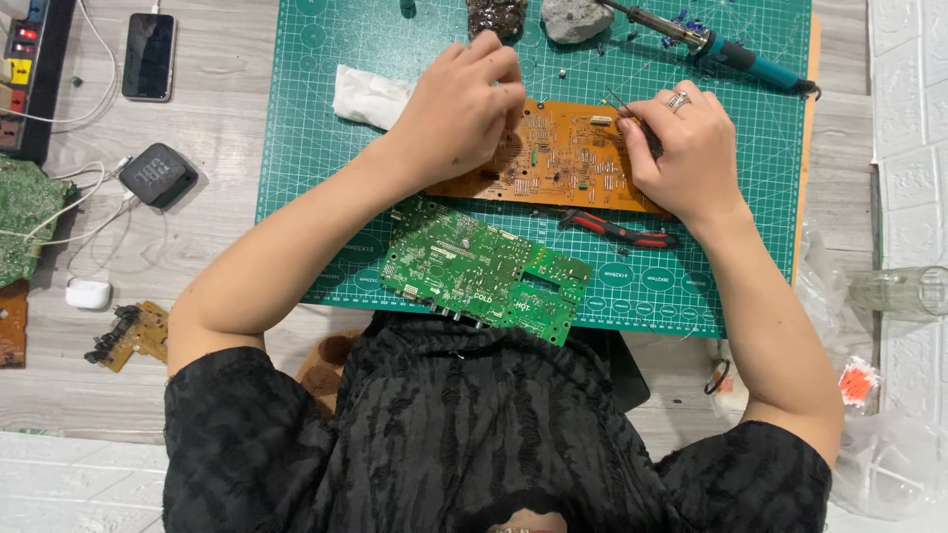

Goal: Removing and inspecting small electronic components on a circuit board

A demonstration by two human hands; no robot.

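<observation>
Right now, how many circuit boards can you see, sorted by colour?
Orange-brown boards: 3: the big one under both hands, a small one on the floor, and one cut by the left edge.
Green boards: 2: one on the cutting mat, one at far left.
Total: 5

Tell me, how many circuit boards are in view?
5: an orange board under both hands, a green board below it, a green one far left, two brownish ones lower left. Others may be hidden.

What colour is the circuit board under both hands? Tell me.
Orange-brown circuit board, under the left hand and right hand; head view.
</observation>
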